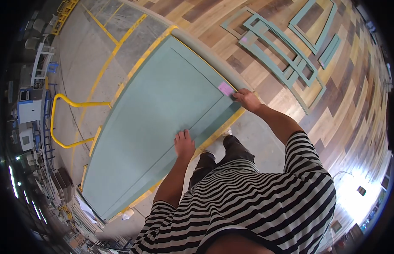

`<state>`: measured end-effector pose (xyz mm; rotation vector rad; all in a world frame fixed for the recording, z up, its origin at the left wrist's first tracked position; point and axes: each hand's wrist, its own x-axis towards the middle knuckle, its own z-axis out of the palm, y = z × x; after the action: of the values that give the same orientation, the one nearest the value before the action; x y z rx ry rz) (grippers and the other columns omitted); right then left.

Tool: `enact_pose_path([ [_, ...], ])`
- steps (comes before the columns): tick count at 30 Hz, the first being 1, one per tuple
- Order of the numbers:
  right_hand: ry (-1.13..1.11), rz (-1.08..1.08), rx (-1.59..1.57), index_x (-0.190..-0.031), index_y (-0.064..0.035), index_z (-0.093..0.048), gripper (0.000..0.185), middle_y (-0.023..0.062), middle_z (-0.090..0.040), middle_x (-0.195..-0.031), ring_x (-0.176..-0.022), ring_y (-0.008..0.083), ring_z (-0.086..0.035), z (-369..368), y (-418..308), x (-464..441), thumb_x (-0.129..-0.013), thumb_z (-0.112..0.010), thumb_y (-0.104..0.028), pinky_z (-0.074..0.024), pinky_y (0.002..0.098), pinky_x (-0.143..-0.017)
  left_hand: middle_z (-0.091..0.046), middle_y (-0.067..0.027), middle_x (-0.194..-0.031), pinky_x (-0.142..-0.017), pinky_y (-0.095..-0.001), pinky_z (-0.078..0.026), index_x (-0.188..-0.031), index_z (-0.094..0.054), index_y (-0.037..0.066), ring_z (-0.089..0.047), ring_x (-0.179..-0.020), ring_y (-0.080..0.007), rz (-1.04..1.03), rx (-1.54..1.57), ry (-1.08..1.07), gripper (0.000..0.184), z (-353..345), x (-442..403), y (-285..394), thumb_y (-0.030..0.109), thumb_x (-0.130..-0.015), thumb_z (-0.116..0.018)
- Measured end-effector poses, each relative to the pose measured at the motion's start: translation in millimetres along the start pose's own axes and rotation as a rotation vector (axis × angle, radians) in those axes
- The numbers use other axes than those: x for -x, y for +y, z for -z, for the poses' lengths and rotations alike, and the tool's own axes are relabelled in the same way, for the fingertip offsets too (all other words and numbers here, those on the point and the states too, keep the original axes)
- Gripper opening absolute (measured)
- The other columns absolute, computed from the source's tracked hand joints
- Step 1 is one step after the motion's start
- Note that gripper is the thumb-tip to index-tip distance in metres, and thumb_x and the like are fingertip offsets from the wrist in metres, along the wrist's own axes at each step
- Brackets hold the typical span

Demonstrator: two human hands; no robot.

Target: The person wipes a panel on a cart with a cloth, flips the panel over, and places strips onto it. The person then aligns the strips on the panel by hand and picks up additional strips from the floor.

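Observation:
A large grey-green panel (150, 106) lies flat in front of me, with a thin line running along its right and near sides. My left hand (184, 144) rests on its surface near the long near edge, fingers stretched out and nothing held. At the right corner, my right hand (248, 100) has its fingers closed at the panel's edge; the fingertips are partly hidden. Just beside that hand, a pink label (226, 89) is stuck on the panel.
Beneath the panel is a yellow-edged trolley with a yellow handle (53, 120) on the left. To the right, a wood-patterned surface (273, 101) bears several green frames (264, 59) and a narrow green piece (329, 51). Yellow lines (106, 67) mark the concrete floor.

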<state>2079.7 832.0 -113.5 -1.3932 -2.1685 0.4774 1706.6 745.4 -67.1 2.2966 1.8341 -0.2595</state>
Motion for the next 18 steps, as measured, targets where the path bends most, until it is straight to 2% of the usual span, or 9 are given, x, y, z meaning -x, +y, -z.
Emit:
enact_pose_path([
  [3, -0.041, -0.007, 0.007, -0.104, -0.005, -0.063, 0.035, 0.0126, -0.06, -0.085, -0.084, 0.0324, -0.06, 2, -4, 0, -0.071, -0.072, -0.009, -0.0505, 0.0397, -0.072, -0.046, -0.0125, -0.115, -0.089, -0.0459, -0.042, -0.127, -0.046, 0.005, -0.046, -0.108, -0.0336, 0.012, 0.057, 0.017, 0.065, -2, 4, -3, 0.026, -0.073, -0.076],
  [5, 0.021, -0.156, -0.074, -0.109, -0.0051, -0.061, 0.039, 0.0137, -0.061, -0.091, -0.088, 0.034, -0.06, 2, -8, 0, -0.072, -0.073, -0.011, -0.0504, 0.0405, -0.075, -0.046, -0.0126, -0.115, -0.089, -0.0461, -0.042, -0.127, -0.045, 0.005, -0.046, -0.109, -0.0337, 0.019, 0.05, 0.023, 0.066, 0, 11, -7, 0.026, -0.073, -0.076],
  [9, 0.042, -0.297, -0.101, -0.112, -0.0068, -0.059, 0.043, 0.0138, -0.062, -0.096, -0.093, 0.0318, -0.06, 1, -13, 4, -0.073, -0.073, -0.017, -0.0502, 0.0394, -0.078, -0.045, -0.0129, -0.117, -0.089, -0.0461, -0.042, -0.128, -0.043, 0.005, -0.046, -0.109, -0.0339, 0.054, 0.036, 0.001, 0.067, -1, 21, -19, 0.026, -0.073, -0.076],
  [14, 0.004, -0.34, 0.008, -0.101, -0.004, -0.065, 0.036, 0.0126, -0.061, -0.092, -0.092, 0.0319, -0.06, -3, -9, 6, -0.071, -0.075, -0.022, -0.05, 0.0398, -0.078, -0.046, -0.0124, -0.115, -0.089, -0.0453, -0.043, -0.127, -0.043, 0.006, -0.047, -0.109, -0.0336, 0.05, -0.009, -0.034, 0.066, -3, 26, -31, 0.028, -0.073, -0.075],
  [18, 0.011, -0.347, -0.045, -0.094, -0.0022, -0.065, 0.032, 0.0137, -0.06, -0.087, -0.088, 0.0335, -0.059, -4, -6, 5, -0.071, -0.076, -0.021, -0.0491, 0.0409, -0.076, -0.046, -0.0126, -0.113, -0.088, -0.0448, -0.044, -0.125, -0.044, 0.006, -0.047, -0.108, -0.0335, 0.032, -0.039, -0.069, 0.065, -3, 24, -32, 0.029, -0.074, -0.075],
])
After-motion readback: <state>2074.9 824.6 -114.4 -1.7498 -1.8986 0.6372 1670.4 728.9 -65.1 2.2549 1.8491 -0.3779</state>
